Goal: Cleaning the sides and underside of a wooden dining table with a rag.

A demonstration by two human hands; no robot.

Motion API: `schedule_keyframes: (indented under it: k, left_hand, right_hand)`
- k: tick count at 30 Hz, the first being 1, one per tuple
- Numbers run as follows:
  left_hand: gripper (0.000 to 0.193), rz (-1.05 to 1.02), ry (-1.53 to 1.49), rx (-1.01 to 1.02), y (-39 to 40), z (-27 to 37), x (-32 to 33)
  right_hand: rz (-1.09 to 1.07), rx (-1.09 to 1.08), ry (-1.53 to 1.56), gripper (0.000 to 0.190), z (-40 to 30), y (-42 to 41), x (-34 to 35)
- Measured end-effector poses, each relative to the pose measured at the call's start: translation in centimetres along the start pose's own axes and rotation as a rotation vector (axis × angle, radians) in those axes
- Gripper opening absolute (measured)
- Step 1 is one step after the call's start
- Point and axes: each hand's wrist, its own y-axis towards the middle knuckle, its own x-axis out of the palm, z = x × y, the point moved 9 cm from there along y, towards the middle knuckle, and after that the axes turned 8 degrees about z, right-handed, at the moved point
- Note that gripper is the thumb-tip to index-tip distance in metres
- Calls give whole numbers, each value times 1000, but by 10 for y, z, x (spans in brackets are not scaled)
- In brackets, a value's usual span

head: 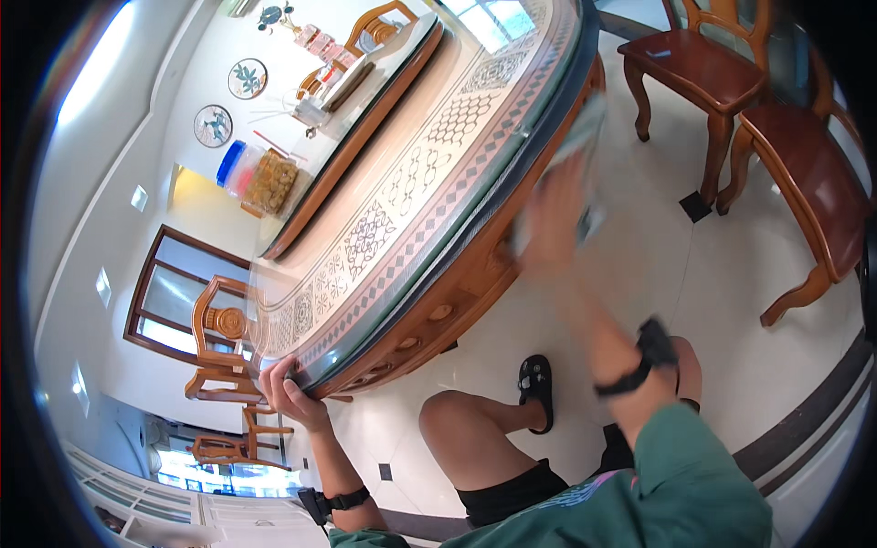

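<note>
My left hand (291,392) grips the rim of a round wooden dining table (411,339), fingers over the top edge of its patterned, glass-covered top (425,181). My right hand (553,212) is blurred; it presses a greyish cloth (586,137) to the carved wooden apron below the tabletop's edge. Part of the cloth hangs past the hand on the floor side. A raised turntable with a glass top (363,140) stands on the table. On it are a clear plastic jar with a blue lid (264,179) and several smaller items.
Two wooden chairs with dark red seats, one nearer (808,171) and one farther (706,68), stand on the tiled floor at the right. Another carved wooden chair (223,329) is beyond the table at the left. My knees and a black clog (536,394) are below the table edge.
</note>
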Motion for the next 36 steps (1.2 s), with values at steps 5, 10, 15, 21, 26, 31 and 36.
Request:
schedule_keyframes:
  k: [5, 10, 15, 21, 26, 31, 36]
  left_hand:
    - [49, -17, -20, -2, 3, 5, 0]
    - [49, -36, 0, 8, 3, 0, 2]
    - [51, -14, 7, 20, 2, -6, -5]
    - [49, -11, -31, 17, 2, -3, 3]
    - [44, 14, -22, 28, 4, 2, -7]
    - [19, 354, 203, 232, -17, 86, -15]
    - [13, -552, -894, 66, -139, 255, 122]
  right_hand:
    - [-723, 189, 439, 63, -57, -171, 28]
    - [18, -333, 447, 58, -64, -85, -40]
    - [-189, 72, 323, 64, -19, -31, -16]
    - [12, 97, 258, 55, 47, 48, -24]
    - [-83, 117, 398, 54, 37, -13, -24]
    - [-336, 149, 316, 45, 28, -46, -46]
    - [-229, -23, 197, 44, 39, 0, -66]
